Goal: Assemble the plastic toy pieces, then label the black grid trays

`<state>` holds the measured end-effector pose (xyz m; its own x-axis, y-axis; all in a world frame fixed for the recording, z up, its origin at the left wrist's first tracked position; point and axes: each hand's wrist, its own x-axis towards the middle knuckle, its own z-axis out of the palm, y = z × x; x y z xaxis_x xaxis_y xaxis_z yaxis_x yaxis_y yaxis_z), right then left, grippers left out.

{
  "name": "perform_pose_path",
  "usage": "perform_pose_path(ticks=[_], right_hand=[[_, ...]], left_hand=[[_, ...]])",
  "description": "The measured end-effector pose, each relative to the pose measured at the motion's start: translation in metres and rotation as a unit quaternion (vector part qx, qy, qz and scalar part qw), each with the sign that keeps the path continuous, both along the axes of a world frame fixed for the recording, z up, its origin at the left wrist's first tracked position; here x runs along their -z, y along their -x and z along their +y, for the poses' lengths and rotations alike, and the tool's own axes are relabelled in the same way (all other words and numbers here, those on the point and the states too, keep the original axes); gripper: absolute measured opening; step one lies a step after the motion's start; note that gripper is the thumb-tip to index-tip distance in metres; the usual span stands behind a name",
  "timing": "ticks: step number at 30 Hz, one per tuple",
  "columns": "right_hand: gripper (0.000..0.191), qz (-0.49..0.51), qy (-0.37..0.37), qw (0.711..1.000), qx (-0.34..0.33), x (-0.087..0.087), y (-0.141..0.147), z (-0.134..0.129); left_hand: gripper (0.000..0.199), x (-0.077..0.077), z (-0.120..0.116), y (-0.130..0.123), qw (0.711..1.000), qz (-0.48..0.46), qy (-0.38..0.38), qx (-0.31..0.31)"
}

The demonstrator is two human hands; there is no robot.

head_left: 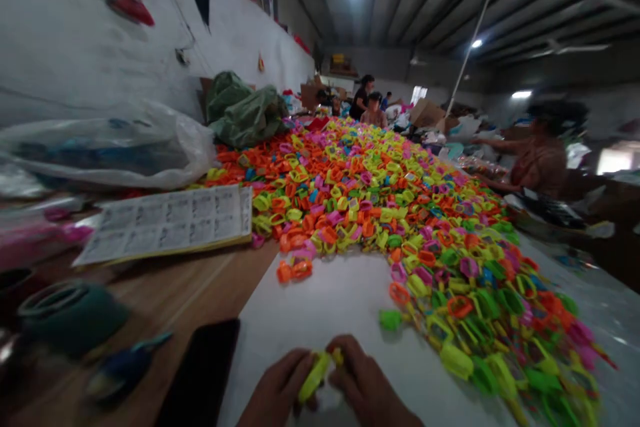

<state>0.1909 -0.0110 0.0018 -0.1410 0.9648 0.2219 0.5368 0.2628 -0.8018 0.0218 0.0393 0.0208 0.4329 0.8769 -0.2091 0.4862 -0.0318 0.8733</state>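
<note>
Low in the head view, a small yellow-green plastic piece (315, 377) is held between my two hands above the white sheet (350, 293). My left hand (283, 383) has its fingers closed round the left side of the piece. My right hand (363, 377) pinches a small yellow part (338, 356) at its right end. Blur and my fingers hide the finer details. Beyond my hands spreads a large heap of orange, yellow, green and pink plastic pieces (370, 207). A lone green piece (390, 319) lies at the heap's near edge.
A black phone (203, 373) lies left of my hands, beside a dark blue object (125, 370) and a green round container (70, 313). Printed sheets (170, 223) and a plastic bag (110, 150) are farther left. A person (537, 153) sits at the right.
</note>
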Motion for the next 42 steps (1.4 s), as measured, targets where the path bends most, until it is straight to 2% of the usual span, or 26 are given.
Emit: perform_pose_path(ticks=[2,5,9,12,17,25,29,34,38,42], right_hand=[[0.017,0.028,-0.015,0.999,0.028,-0.003,-0.007,-0.012],[0.02,0.003,-0.028,0.999,0.023,-0.007,-0.016,-0.025],[0.022,0.005,-0.019,0.999,0.026,-0.01,-0.018,-0.034],[0.018,-0.006,-0.042,0.999,0.025,-0.01,-0.018,-0.035],[0.018,-0.032,-0.07,0.997,-0.001,-0.013,-0.021,-0.031],[0.022,-0.078,-0.044,0.996,-0.022,-0.016,-0.018,-0.032],[0.024,-0.18,-0.033,0.982,-0.044,-0.02,-0.014,-0.036],[0.02,-0.337,-0.115,0.932,-0.07,-0.022,-0.01,-0.04],[0.017,-0.399,-0.188,0.893,-0.085,-0.013,-0.011,-0.041],[0.015,-0.416,-0.213,0.878,-0.102,0.002,-0.011,-0.042]], left_hand=[[0.042,-0.01,-0.017,-0.002,0.999,-0.021,-0.038,-0.007],[0.035,-0.017,-0.029,-0.008,0.996,-0.024,-0.073,-0.032],[0.032,-0.012,-0.04,-0.009,0.994,-0.014,-0.109,-0.016],[0.031,-0.007,-0.046,-0.008,0.986,0.019,-0.165,0.003],[0.031,-0.002,-0.046,-0.007,0.97,0.061,-0.235,0.012],[0.03,0.002,-0.046,-0.006,0.95,0.079,-0.302,0.009],[0.031,0.003,-0.047,-0.003,0.955,0.078,-0.286,0.011],[0.036,-0.004,-0.048,-0.001,0.974,0.114,-0.191,0.047],[0.036,-0.007,-0.044,-0.004,0.984,0.137,-0.098,0.051],[0.036,-0.002,-0.04,-0.009,0.988,0.137,-0.042,0.052]])
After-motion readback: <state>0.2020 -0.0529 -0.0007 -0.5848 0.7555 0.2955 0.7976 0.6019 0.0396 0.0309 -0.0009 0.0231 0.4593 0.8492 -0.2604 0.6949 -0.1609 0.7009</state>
